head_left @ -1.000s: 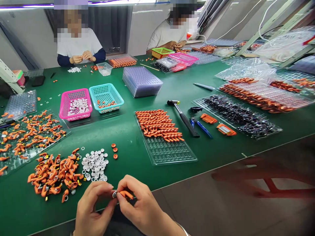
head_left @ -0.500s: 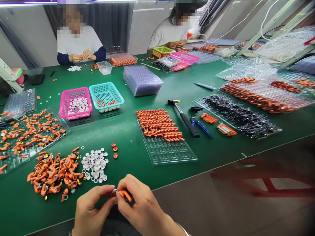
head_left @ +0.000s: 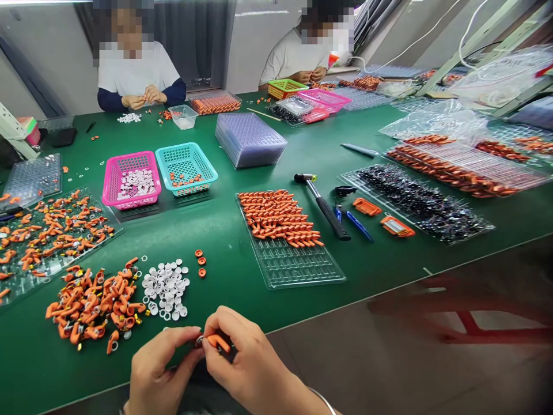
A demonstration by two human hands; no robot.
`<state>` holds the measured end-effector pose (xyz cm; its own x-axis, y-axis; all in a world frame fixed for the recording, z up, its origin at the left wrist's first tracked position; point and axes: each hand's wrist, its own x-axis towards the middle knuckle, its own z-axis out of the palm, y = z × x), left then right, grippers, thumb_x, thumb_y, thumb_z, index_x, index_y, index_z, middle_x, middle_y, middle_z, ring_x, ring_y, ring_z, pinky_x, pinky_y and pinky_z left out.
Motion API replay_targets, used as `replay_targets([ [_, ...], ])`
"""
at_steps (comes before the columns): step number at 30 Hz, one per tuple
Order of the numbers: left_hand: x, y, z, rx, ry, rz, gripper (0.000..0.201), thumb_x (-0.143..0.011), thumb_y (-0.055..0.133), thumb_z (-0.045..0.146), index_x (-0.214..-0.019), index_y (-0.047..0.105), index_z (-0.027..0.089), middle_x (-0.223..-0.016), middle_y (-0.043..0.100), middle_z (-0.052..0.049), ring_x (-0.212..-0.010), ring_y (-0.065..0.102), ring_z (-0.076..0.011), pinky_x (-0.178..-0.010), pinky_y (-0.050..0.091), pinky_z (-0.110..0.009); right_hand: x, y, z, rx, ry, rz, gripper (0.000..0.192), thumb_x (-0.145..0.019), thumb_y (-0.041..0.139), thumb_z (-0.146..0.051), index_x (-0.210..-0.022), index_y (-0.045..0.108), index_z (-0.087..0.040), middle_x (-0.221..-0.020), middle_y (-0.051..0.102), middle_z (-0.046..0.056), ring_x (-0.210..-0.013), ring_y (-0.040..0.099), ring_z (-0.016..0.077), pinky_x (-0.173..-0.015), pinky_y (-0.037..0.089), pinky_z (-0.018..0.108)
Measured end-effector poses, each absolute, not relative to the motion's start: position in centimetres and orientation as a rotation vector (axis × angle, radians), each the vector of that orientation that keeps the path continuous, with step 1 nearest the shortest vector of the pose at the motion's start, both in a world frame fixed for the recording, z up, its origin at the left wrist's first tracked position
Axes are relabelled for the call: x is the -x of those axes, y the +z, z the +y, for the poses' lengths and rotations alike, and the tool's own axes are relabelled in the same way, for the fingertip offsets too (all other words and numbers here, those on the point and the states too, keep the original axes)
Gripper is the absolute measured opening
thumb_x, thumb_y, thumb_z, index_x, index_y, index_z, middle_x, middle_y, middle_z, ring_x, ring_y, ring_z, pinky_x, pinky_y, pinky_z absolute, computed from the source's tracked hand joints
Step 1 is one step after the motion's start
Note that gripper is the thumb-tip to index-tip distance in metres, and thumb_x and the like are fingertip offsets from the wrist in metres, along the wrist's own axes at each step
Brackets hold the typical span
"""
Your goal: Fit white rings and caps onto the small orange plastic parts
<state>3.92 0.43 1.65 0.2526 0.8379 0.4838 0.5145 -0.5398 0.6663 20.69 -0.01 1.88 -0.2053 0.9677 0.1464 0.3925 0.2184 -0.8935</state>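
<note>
Above the table's front edge, my right hand (head_left: 239,351) pinches an orange earbud shell (head_left: 221,344) with its stem pointing right. My left hand (head_left: 162,366) has thumb and forefinger closed on a small round piece (head_left: 199,341), pressed against the shell's wide end. Fingertips partly cover both parts. Left of my hands lies a heap of orange earbud shells (head_left: 93,308), some showing yellow bits and white rings. Beside it is a pile of small white round caps (head_left: 166,288). Several orange round pieces (head_left: 201,261) sit in a short row behind that pile.
A clear tray (head_left: 302,271) carries rows of orange stems. Near it lie a hammer (head_left: 324,207), blue pliers (head_left: 358,226) and a tray of black wired parts (head_left: 423,199). Pink (head_left: 108,178) and turquoise (head_left: 211,173) baskets stand farther back. Two people sit across the green table.
My hands hold nearly the same pose, with the earbud shell turned slightly and the round piece closer against it. The whole view has shifted very slightly.
</note>
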Motion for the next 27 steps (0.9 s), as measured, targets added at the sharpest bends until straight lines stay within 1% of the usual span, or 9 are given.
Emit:
replay_targets([
  [4, -3.9, 1.6, 0.4, -2.165, 1.207, 1.279, 0.011, -0.089, 0.067, 0.033, -0.086, 0.070, 0.023, -0.070, 0.077, 0.003, -0.057, 0.073, -0.0109, -0.059, 0.057, -0.011, -20.7, 2.3, 0.1, 1.279, 1.071, -1.708, 0.008, -0.078, 0.047, -0.013, -0.073, 0.049, -0.019, -0.069, 0.049, -0.002, -0.059, 0.045, 0.0119, -0.054, 0.035, 0.023],
  [8, -3.7, 1.5, 0.4, -2.142, 1.241, 1.210, 0.005, -0.089, 0.068, 0.027, -0.088, 0.069, 0.022, -0.073, 0.077, 0.002, -0.060, 0.074, -0.0120, -0.062, 0.058, -0.013, -20.7, 2.5, 0.2, 1.282, 1.185, -1.648, 0.008, -0.078, 0.049, -0.014, -0.073, 0.047, -0.020, -0.069, 0.048, -0.003, -0.060, 0.044, 0.0119, -0.054, 0.033, 0.023],
  [10, -3.6, 1.5, 0.4, -2.102, 1.256, 1.158, 0.003, -0.088, 0.069, 0.023, -0.091, 0.069, 0.022, -0.077, 0.078, 0.001, -0.063, 0.075, -0.0125, -0.065, 0.059, -0.014, -20.8, 2.5, 0.3, 1.268, 1.293, -1.579, 0.005, -0.078, 0.051, -0.015, -0.076, 0.049, -0.019, -0.069, 0.048, -0.003, -0.061, 0.044, 0.0119, -0.055, 0.034, 0.023],
  [12, -3.5, 1.5, 0.5, -2.049, 1.248, 1.087, 0.007, -0.087, 0.070, 0.021, -0.093, 0.069, 0.022, -0.079, 0.077, 0.001, -0.067, 0.074, -0.0130, -0.067, 0.059, -0.015, -21.1, 2.6, 0.6, 1.228, 1.422, -1.502, 0.003, -0.078, 0.053, -0.016, -0.080, 0.053, -0.018, -0.071, 0.049, -0.003, -0.062, 0.044, 0.0116, -0.056, 0.035, 0.023],
  [15, -3.4, 1.6, 0.5, -1.987, 1.218, 1.016, 0.009, -0.087, 0.070, 0.020, -0.095, 0.070, 0.022, -0.079, 0.074, 0.000, -0.069, 0.073, -0.0134, -0.066, 0.059, -0.017, -21.5, 2.6, 1.1, 1.141, 1.644, -1.404, 0.003, -0.077, 0.056, -0.018, -0.078, 0.057, -0.016, -0.067, 0.047, -0.004, -0.058, 0.039, 0.0096, -0.052, 0.032, 0.022],
  [18, -3.3, 1.6, 0.6, -1.961, 1.196, 1.032, 0.009, -0.087, 0.070, 0.021, -0.095, 0.073, 0.023, -0.076, 0.068, 0.000, -0.064, 0.068, -0.0124, -0.056, 0.056, -0.016, -21.7, 2.5, 1.5, 1.060, 1.860, -1.274, 0.009, -0.077, 0.061, -0.024, -0.079, 0.059, -0.015, -0.061, 0.045, -0.007, -0.054, 0.035, 0.0076, -0.049, 0.027, 0.021],
  [20, -3.2, 1.5, 0.5, -1.948, 1.188, 1.043, 0.009, -0.087, 0.069, 0.021, -0.095, 0.074, 0.023, -0.075, 0.064, 0.000, -0.062, 0.065, -0.0123, -0.052, 0.053, -0.016, -21.7, 2.3, 1.6, 1.008, 1.938, -1.195, 0.016, -0.077, 0.066, -0.029, -0.079, 0.059, -0.015, -0.060, 0.047, -0.007, -0.054, 0.039, 0.0073, -0.050, 0.029, 0.021],
  [23, -3.1, 1.6, 0.4, -1.944, 1.184, 1.029, 0.010, -0.088, 0.069, 0.020, -0.095, 0.074, 0.024, -0.075, 0.063, 0.000, -0.061, 0.064, -0.0125, -0.052, 0.053, -0.017, -21.4, 1.9, 1.5, 0.949, 1.991, -1.099, 0.030, -0.073, 0.074, -0.040, -0.075, 0.057, -0.015, -0.060, 0.052, -0.006, -0.054, 0.046, 0.0074, -0.052, 0.033, 0.021],
  [27, -3.3, 2.0, 0.4, -1.948, 1.209, 0.992, 0.007, -0.089, 0.067, 0.022, -0.093, 0.073, 0.023, -0.074, 0.063, 0.000, -0.060, 0.064, -0.0118, -0.053, 0.053, -0.017, -20.6, 0.8, 1.0, 0.890, 2.052, -0.898, 0.045, -0.065, 0.081, -0.052, -0.072, 0.056, -0.015, -0.058, 0.056, -0.005, -0.049, 0.048, 0.0059, -0.050, 0.035, 0.019],
])
